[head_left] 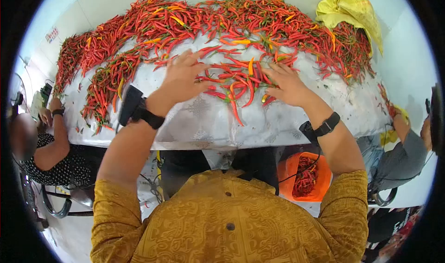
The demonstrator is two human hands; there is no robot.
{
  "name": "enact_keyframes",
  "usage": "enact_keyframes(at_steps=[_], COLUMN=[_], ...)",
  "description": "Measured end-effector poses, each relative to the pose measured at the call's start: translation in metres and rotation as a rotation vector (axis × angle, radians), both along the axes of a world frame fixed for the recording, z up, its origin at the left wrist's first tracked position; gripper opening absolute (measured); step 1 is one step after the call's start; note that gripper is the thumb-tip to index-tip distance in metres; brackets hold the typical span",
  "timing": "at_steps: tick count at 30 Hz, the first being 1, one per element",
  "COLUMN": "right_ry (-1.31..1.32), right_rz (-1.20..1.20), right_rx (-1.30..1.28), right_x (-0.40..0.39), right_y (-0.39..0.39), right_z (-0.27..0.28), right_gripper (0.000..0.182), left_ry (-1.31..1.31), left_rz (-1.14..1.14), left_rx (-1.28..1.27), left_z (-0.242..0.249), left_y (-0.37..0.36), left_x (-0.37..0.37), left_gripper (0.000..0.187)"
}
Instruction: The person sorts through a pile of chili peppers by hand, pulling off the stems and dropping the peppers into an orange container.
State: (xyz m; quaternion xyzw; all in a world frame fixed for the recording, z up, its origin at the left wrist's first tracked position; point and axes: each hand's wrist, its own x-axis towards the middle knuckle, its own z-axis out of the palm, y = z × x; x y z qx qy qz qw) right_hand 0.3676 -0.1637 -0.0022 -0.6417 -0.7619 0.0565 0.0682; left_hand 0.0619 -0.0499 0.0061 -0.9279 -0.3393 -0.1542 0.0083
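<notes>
A loose spread of red chili peppers (pixel 241 80), with a few orange ones, lies on the white patterned tablecloth (pixel 199 124) in front of me. At its left edge is my left hand (pixel 183 77), palm down with the fingers stretched out and slightly blurred. My right hand (pixel 289 84) is at the right edge, fingers apart, the tips reaching over the nearest chilies. Neither hand shows a chili gripped in it. Both wrists wear black straps with small dark devices.
A long heap of chilies (pixel 162 19) runs along the back by the wall. A yellow sack (pixel 347 8) lies on its right end. Below the table edge stands an orange basket (pixel 286 175) holding chilies. People sit at left (pixel 51 152) and right (pixel 408 152).
</notes>
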Motion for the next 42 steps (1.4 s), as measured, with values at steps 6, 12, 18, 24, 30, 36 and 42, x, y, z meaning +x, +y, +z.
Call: enact_keyframes(at_steps=[6,12,18,24,30,36,42], right_ry=[-0.021,-0.048,0.041,0.294,0.147,0.232,0.326], right_rz=[0.127,-0.039,0.002,0.241,0.242,0.055,-0.112], right_rx=[-0.018,-0.031,0.223,0.233,0.305,0.229,0.151], right_x=[-0.030,-0.011,-0.024,-0.056,-0.046,-0.008,0.017], right_y=[-0.018,-0.043,-0.065,-0.076,-0.071,-0.064,-0.045], right_z=[-0.006,0.004,-0.009,-0.021,-0.023,-0.002,0.003], right_gripper=[0.064,0.061,0.051,0.038,0.036,0.031,0.024], left_ry=[0.003,0.057,-0.009,-0.129,0.023,-0.068,0.015], left_rz=[-0.254,-0.159,-0.417,-0.339,-0.122,-0.141,-0.307], left_rx=[-0.170,-0.080,-0.036,0.023,0.138,0.177,0.031], left_z=[-0.028,-0.017,-0.024,-0.027,-0.019,-0.012,-0.035], left_y=[-0.041,-0.053,-0.068,-0.063,-0.071,-0.066,-0.062], left_x=[0.044,0.040,0.047,0.062,0.061,0.038,0.032], left_gripper=[0.054,0.059,0.047,0.028,0.032,0.042,0.050])
